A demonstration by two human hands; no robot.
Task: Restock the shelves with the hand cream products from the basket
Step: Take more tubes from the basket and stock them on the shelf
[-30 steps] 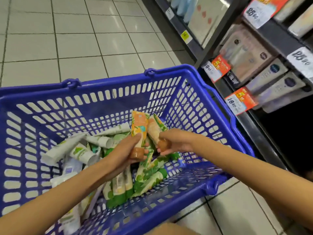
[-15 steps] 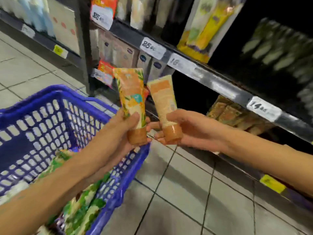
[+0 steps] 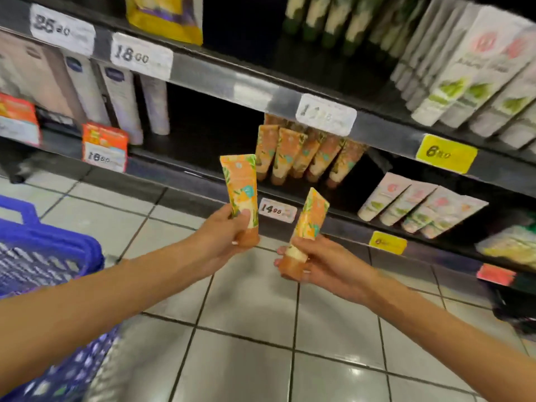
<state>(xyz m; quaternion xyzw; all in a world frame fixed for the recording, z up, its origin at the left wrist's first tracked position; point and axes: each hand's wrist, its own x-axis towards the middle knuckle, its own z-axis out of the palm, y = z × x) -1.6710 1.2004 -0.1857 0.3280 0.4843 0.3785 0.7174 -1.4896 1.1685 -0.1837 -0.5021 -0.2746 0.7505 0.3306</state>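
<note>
Grip, left hand (image 3: pixel 222 242): we held one orange hand cream tube (image 3: pixel 239 181) upright and cap down, with fingers curled round its lower part and the thumb pressed on its face.
Grip, right hand (image 3: pixel 327 262): we held a second orange tube (image 3: pixel 311 217) by its cap end, fingers wrapped round it and its crimped end tilted to the right.
Tubes: both were in the air, near each other but apart, in front of the lower shelf (image 3: pixel 188 181) and not touching it.
Basket (image 3: pixel 52 236): it sat at the near left, well apart from both hands; its contents were too blurred to name.
Shelf row (image 3: pixel 290 153): matching orange tubes stood cap down and leaning, just beyond the held pair, above a price tag (image 3: pixel 277 209) reading 14.98.
Gap: a dark stretch of the same shelf lay left of that row; we could not tell its depth.
Step in hand: we judged this to be the carry from basket to shelf, with placing not yet begun.
Next move: we judged that it called for reaching both tubes forward and setting them cap down beside the row, probably at its left end, without toppling the front tubes.
</note>
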